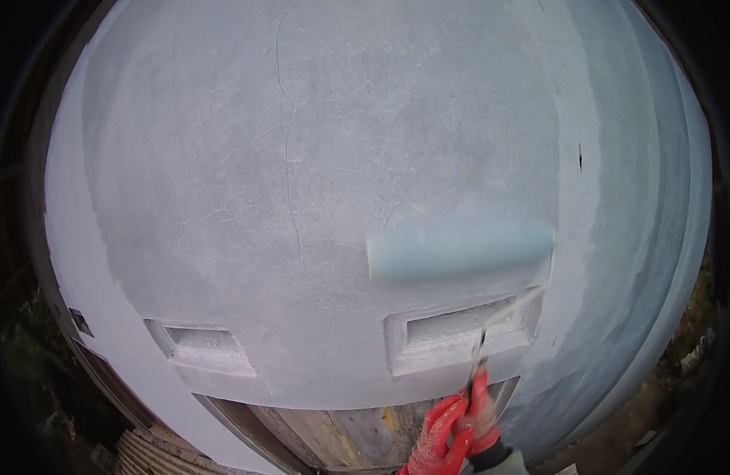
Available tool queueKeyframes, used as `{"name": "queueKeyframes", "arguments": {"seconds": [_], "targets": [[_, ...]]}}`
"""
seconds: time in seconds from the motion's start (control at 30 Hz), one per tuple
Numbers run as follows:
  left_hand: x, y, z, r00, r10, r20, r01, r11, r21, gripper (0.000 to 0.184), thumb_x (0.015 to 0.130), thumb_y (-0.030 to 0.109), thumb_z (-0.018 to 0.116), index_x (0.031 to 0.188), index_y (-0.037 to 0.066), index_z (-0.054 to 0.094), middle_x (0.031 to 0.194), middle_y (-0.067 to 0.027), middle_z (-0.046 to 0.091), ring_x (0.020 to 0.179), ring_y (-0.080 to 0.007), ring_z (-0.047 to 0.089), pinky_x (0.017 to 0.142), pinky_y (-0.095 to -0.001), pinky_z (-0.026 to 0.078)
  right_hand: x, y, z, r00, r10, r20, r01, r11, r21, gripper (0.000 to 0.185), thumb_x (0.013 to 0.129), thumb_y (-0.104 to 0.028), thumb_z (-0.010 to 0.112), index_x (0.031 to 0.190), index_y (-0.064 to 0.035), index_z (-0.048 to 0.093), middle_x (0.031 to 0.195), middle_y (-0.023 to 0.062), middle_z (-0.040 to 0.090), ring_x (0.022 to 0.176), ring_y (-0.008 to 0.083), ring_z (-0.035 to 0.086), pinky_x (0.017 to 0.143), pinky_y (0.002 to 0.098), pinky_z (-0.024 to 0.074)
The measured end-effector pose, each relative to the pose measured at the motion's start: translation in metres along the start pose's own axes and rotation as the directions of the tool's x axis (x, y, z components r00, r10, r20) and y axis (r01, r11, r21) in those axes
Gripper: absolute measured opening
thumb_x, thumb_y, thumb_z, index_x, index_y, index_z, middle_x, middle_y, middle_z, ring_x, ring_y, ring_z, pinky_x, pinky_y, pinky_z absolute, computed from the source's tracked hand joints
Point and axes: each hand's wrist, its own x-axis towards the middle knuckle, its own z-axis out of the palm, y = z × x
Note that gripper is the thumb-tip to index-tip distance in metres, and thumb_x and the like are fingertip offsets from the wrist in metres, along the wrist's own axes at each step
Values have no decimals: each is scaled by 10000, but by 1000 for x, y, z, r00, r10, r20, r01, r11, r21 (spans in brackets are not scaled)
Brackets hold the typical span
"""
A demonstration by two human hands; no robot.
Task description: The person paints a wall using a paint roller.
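Note:
A paint roller [460,250] with a wide pale blue sleeve, blurred by motion, lies against the grey-white wall [199,158] right of centre. Its wire frame runs down from the sleeve's right end to a handle at the bottom. Both hands wear red gloves with whitish smears. My left hand [438,442] is closed around the lower part of the handle. Just above and to the right, my right hand [481,412] grips the same handle, its fingers wrapped round it. The two hands touch or nearly touch.
Below the roller is a recessed rectangular niche [460,328], with another niche [203,348] to the left. Wooden boards [325,435] fill an opening at the bottom. Thin cracks run down the wall. Corrugated sheets [155,457] lie at the lower left, with plants beyond.

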Motion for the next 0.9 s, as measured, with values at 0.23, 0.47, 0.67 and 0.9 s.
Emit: {"name": "queueKeyframes", "arguments": {"seconds": [0.23, 0.47, 0.67, 0.9], "targets": [[15, 17, -1, 995, -58, -78, 44, 985, -167, 397, 897, 37, 548, 1283, -32, 489, 1293, -207, 482, 1232, -351, 447, 1033, -402, 371, 42, -80, -22, 994, -77, -77, 62, 981, -184, 707, 850, 2, 540, 1483, -80, 235, 980, 264, 616, 745, 357, 638, 643, 395, 494], [22, 10, -6, 986, 153, -67, -138, 972, 192, 399, 911, 58, 584, 1285, -27, 472, 1244, -155, 514, 1170, -215, 496, 994, -333, 397, 119, -135, -23, 935, -275, -222, 242, 956, -164, 699, 849, 61, 506, 1480, -90, 247, 820, 215, 560, 617, 345, 548, 575, 395, 453], [0, 6, -6, 996, 18, -84, -9, 994, 105, 403, 882, 13, 528, 1279, -36, 487, 1289, -232, 473, 1228, -374, 440, 1026, -421, 370, 12, -44, 11, 991, 132, -27, -113, 920, 375, 664, 868, -10, 543, 1468, -54, 262, 909, 181, 595, 700, 288, 594, 659, 380, 485], [16, 24, -2, 996, 56, -67, -51, 995, 80, 452, 892, -14, 496, 1336, -25, 419, 1338, -196, 432, 1253, -314, 432, 1044, -400, 355, 71, -121, -28, 999, 19, -40, -21, 998, -67, 688, 846, 18, 560, 1468, -72, 278, 963, 241, 592, 770, 361, 612, 675, 400, 490]]}}
